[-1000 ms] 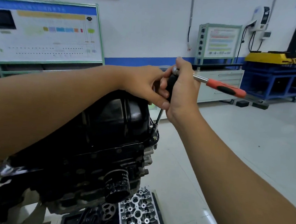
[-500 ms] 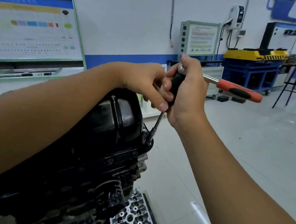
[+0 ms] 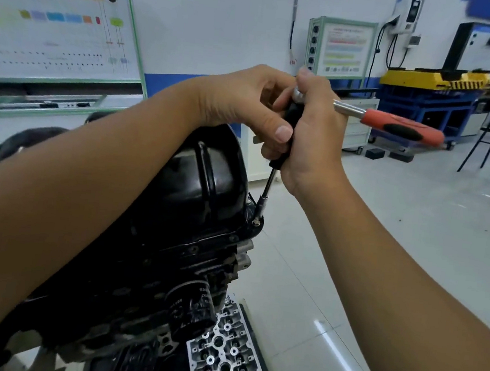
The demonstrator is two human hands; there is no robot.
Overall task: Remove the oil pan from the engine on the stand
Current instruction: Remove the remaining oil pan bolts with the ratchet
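Observation:
The black oil pan [image 3: 205, 175] sits on top of the upturned engine [image 3: 144, 268]. A ratchet [image 3: 395, 127] with an orange and black handle points right, and its black extension runs down to a socket [image 3: 260, 206] seated on a bolt [image 3: 255, 222] at the pan's right corner. My left hand [image 3: 246, 101] and my right hand [image 3: 312, 138] both grip the black extension grip just under the ratchet head. The thumb of my left hand lies across it.
A black oil filter [image 3: 194, 307] sticks out of the engine's side. A silver cylinder head [image 3: 226, 355] lies low beside the engine. White training boards [image 3: 52, 23] stand at the back left, a blue and yellow bench [image 3: 429, 93] at the back right. Pale floor lies on the right.
The view has shifted a little, so the engine and hands sit slightly higher and more to the right. Both hands keep their grip on the extension and the socket stays on the bolt.

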